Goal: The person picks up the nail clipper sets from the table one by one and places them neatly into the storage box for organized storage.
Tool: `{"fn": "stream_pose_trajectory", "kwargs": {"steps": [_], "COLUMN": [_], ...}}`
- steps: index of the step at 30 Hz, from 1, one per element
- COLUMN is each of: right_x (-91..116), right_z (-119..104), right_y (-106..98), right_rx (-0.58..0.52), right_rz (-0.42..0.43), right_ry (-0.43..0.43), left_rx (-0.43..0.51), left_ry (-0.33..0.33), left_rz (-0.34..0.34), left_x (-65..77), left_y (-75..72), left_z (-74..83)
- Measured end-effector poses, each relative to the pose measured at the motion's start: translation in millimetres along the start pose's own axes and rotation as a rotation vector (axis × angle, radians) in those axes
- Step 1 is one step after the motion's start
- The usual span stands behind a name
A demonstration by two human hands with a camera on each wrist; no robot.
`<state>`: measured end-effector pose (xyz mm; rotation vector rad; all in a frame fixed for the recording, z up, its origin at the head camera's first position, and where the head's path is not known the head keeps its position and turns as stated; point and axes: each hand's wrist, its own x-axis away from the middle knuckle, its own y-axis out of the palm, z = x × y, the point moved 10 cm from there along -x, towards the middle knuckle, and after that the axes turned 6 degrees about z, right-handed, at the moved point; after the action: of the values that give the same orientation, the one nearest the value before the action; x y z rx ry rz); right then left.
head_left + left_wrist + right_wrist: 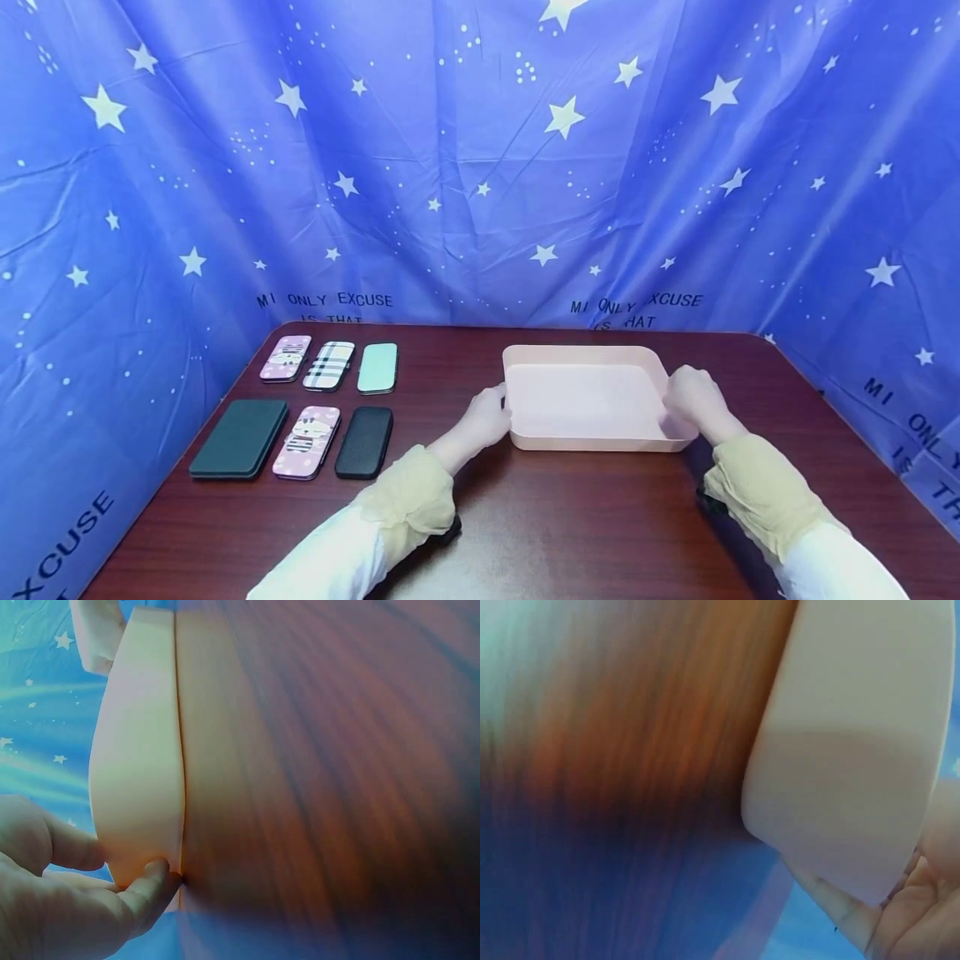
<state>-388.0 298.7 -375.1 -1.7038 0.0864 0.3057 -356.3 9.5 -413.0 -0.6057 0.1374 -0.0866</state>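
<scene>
A shallow pale pink tray (585, 400) sits on the right half of the table. My left hand (489, 414) holds its left end. In the left wrist view, fingers (79, 847) of that hand touch the tray's wall (139, 750) near the rim and lower down. My right hand (697, 400) grips the tray's right end, knuckles up by the rim. The right wrist view has this hand (915, 915) at the tray's outer wall (847, 750), one finger reaching low along the end; the other fingers are partly hidden. The tray has nothing in it.
Left on the brown table (570, 517) lie two rows of flat cases: pink patterned (286, 358), plaid (329, 367), mint green (378, 367), dark green larger (240, 438), another pink patterned (307, 442) and black (364, 442). A blue star-printed curtain (465, 167) hangs round the table.
</scene>
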Motion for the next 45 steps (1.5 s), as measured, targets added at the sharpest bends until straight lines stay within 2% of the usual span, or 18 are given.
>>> {"fn": "stream_pose_trajectory", "kwargs": {"steps": [8, 11, 16, 21, 26, 32, 37, 40, 45], "right_x": [6, 5, 9, 15, 18, 18, 22, 24, 24], "right_z": [-23, -29, -40, -55, -68, -81, -86, -91, -96], "right_y": [5, 8, 11, 10, 11, 10, 10, 10, 8], "right_rx": [-0.056, -0.054, -0.051, -0.039, -0.005, 0.018, 0.047, 0.054, 0.039], "right_rz": [-0.013, -0.013, -0.012, -0.026, -0.036, -0.019, -0.011, -0.033, -0.117], "right_ry": [0.12, 0.121, 0.102, 0.058, 0.024, -0.035, -0.064, -0.073, -0.095], "left_rx": [0.006, 0.002, 0.017, 0.023, -0.004, -0.038, -0.072, -0.107, -0.155], "left_ry": [0.018, 0.019, 0.0, -0.05, -0.042, -0.043, -0.054, -0.056, -0.08], "left_rz": [0.017, 0.018, -0.008, -0.043, -0.05, -0.023, -0.039, -0.045, -0.041], "left_x": [11.7, 15.2, 18.1, 21.6, 27.1, 35.4, 43.5, 48.3, 54.6], "left_y": [-24.7, -29.8, -33.8, -37.3, -45.3, -57.1, -62.3, -66.2, -72.1], "left_z": [-12.0, -14.8, -23.3, -31.9, -32.1, -33.1, -35.0, -36.0, -39.9]}}
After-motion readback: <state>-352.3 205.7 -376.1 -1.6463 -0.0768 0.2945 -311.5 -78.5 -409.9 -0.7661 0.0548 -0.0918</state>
